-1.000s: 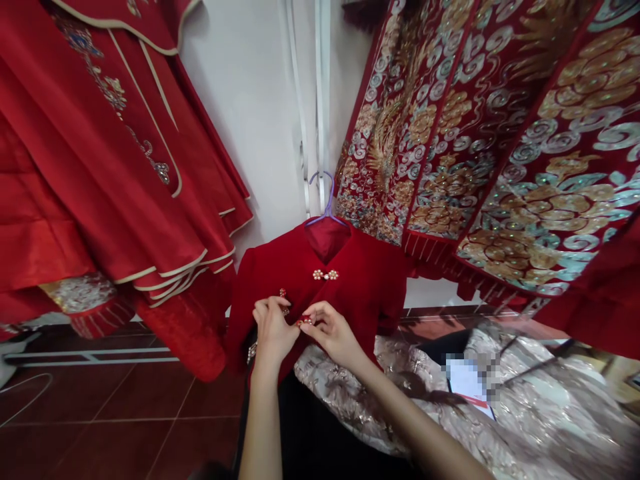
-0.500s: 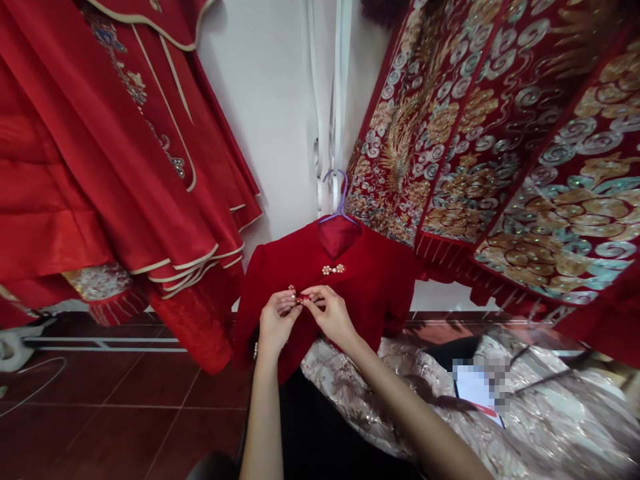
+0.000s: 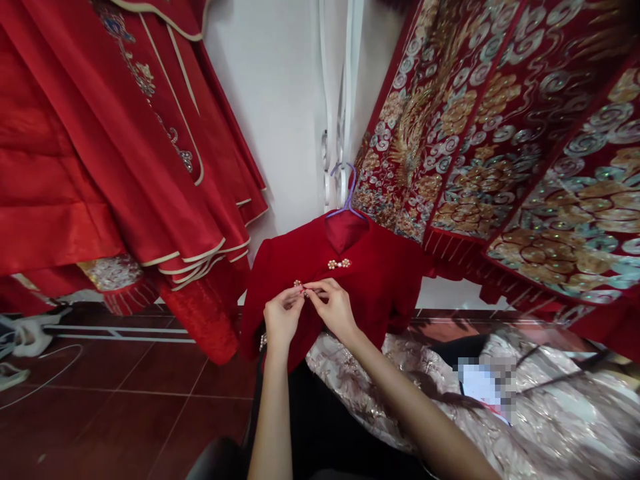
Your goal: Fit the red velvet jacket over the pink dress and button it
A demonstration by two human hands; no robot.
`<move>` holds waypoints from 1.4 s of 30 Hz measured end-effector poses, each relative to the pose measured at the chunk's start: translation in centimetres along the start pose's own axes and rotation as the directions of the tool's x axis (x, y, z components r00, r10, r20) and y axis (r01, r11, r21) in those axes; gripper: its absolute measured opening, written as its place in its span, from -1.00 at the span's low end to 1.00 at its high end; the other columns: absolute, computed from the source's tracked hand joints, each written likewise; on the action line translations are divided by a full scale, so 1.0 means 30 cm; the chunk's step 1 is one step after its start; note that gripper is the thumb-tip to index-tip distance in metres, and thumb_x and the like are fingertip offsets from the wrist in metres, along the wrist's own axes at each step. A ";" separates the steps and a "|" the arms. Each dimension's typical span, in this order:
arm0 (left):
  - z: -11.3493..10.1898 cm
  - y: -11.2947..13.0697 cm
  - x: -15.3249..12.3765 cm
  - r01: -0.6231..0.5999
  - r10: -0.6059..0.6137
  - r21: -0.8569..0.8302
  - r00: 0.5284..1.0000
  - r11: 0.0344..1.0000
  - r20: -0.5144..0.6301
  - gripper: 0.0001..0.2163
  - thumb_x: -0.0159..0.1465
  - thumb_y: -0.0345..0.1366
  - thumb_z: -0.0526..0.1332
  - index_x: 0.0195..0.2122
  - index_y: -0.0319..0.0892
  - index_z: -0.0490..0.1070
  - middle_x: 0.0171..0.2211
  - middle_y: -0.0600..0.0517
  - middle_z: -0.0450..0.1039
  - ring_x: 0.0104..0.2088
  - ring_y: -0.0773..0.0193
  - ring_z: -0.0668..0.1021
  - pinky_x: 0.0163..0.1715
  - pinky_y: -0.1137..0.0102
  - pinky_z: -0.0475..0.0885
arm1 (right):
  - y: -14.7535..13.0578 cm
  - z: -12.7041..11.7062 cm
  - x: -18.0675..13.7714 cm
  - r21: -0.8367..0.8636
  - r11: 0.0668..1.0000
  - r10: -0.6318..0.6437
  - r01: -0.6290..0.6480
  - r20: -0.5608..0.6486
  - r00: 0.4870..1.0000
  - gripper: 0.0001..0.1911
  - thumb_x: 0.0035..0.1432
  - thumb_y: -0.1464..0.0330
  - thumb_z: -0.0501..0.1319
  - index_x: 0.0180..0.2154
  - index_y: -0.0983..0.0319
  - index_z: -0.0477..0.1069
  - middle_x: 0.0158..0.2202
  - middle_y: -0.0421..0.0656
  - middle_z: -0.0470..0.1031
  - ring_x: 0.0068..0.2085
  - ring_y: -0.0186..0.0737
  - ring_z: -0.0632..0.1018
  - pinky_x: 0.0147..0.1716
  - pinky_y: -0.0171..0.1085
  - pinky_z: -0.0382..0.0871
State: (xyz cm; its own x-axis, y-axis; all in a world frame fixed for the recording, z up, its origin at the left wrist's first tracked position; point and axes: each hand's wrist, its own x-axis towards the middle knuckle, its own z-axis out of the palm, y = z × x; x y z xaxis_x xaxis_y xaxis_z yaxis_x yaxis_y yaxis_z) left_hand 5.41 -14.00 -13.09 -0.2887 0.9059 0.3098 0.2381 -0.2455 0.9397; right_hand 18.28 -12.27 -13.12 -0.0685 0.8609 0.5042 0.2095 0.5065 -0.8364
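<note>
A red velvet jacket (image 3: 380, 277) hangs on a purple hanger (image 3: 345, 193) in front of me. A pearl clasp (image 3: 339, 264) below its collar is fastened. My left hand (image 3: 281, 319) and my right hand (image 3: 334, 308) meet at a second pearl clasp (image 3: 299, 285) lower on the jacket's front. Fingertips of both hands pinch the fabric and the clasp there. Both forearms reach up from the bottom of the view.
Plain red robes with cream trim (image 3: 125, 153) hang at left. A heavily embroidered red and gold garment (image 3: 500, 147) hangs at right. Pale brocade fabric (image 3: 550, 413) lies at lower right. A dark red tiled floor (image 3: 115, 400) and a white cable (image 3: 45, 380) are at lower left.
Both hands have moved up the jacket's front from a lower spot to the second clasp. The view has shifted slightly left, so the jacket now sits further right.
</note>
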 end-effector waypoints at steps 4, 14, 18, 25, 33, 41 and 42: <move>0.001 0.011 0.000 0.026 -0.024 0.068 0.999 0.997 -0.023 -0.83 0.08 -0.30 0.30 -0.31 -0.23 0.55 -0.33 -0.08 0.61 -0.32 0.18 0.63 -0.19 0.28 0.53 | 0.009 0.015 -0.002 -0.056 0.998 -0.025 0.024 -0.013 1.000 -0.82 0.19 0.36 0.16 -0.23 0.17 0.53 -0.23 -0.11 0.44 -0.29 -0.25 0.54 -0.19 -0.22 0.51; -0.139 -0.097 0.012 0.038 -0.036 -0.010 0.993 0.999 0.111 -0.67 0.13 -0.15 0.23 -0.13 -0.21 0.41 -0.28 -0.09 0.57 -0.20 0.18 0.59 -0.09 0.23 0.45 | -0.003 -0.142 -0.035 0.161 0.984 0.011 -0.078 0.384 0.923 -0.75 0.29 0.29 0.04 -0.09 0.13 0.44 -0.08 -0.15 0.50 -0.04 -0.23 0.52 0.01 -0.13 0.41; -0.215 -0.133 -0.063 0.176 -0.176 0.028 0.933 0.984 0.315 -0.71 0.09 -0.12 0.24 -0.26 -0.23 0.46 -0.30 -0.08 0.53 -0.25 0.18 0.58 -0.12 0.24 0.46 | 0.036 -0.256 -0.111 0.105 0.969 0.150 -0.224 0.472 0.869 -0.73 0.30 0.25 0.03 -0.11 0.19 0.43 -0.07 -0.08 0.49 -0.05 -0.19 0.52 -0.09 -0.14 0.45; -0.141 -0.122 -0.144 0.164 -0.175 0.061 0.928 0.985 0.330 -0.78 0.00 -0.27 0.29 -0.33 -0.24 0.45 -0.41 -0.01 0.51 -0.37 0.27 0.54 -0.20 0.32 0.45 | 0.196 -0.166 -0.163 -0.129 0.961 0.273 -0.245 0.299 0.914 -0.77 0.08 0.48 0.19 -0.16 0.26 0.34 -0.25 -0.10 0.43 -0.23 -0.26 0.51 -0.16 -0.22 0.43; -0.125 -0.106 -0.163 0.117 -0.159 0.133 0.914 0.984 0.374 -0.82 0.03 -0.26 0.31 -0.36 -0.22 0.46 -0.40 -0.01 0.53 -0.36 0.25 0.56 -0.24 0.35 0.45 | 0.253 -0.126 -0.187 -0.153 0.926 0.377 -0.346 0.282 0.883 -0.79 -0.04 0.38 0.32 -0.31 0.25 0.37 -0.37 -0.17 0.44 -0.35 -0.29 0.51 -0.31 -0.30 0.42; -0.127 -0.070 -0.176 0.214 -0.237 0.101 0.882 0.972 0.407 -0.73 -0.07 -0.27 0.42 -0.35 -0.23 0.48 -0.43 -0.01 0.55 -0.35 0.23 0.58 -0.23 0.33 0.49 | 0.172 -0.162 -0.165 0.034 0.922 0.340 -0.385 0.399 0.851 -0.68 -0.12 0.23 0.40 -0.40 0.27 0.38 -0.46 -0.18 0.49 -0.40 -0.29 0.52 -0.32 -0.29 0.42; -0.126 -0.064 -0.177 0.234 -0.246 0.083 0.870 0.969 0.428 -0.72 -0.07 -0.28 0.41 -0.32 -0.24 0.49 -0.41 -0.02 0.57 -0.33 0.23 0.59 -0.20 0.32 0.49 | 0.150 -0.175 -0.162 0.054 0.914 0.335 -0.402 0.456 0.825 -0.67 -0.13 0.22 0.41 -0.39 0.28 0.40 -0.45 -0.18 0.50 -0.39 -0.28 0.53 -0.31 -0.28 0.42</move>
State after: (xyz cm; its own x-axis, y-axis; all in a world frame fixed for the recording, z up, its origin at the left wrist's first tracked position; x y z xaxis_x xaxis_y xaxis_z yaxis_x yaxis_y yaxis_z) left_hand 2.99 -19.64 -16.01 0.0869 0.9959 -0.0241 0.2399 0.0026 0.9708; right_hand 24.68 -14.42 -18.21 -0.4310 0.9016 0.0374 0.1660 0.1199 -0.9788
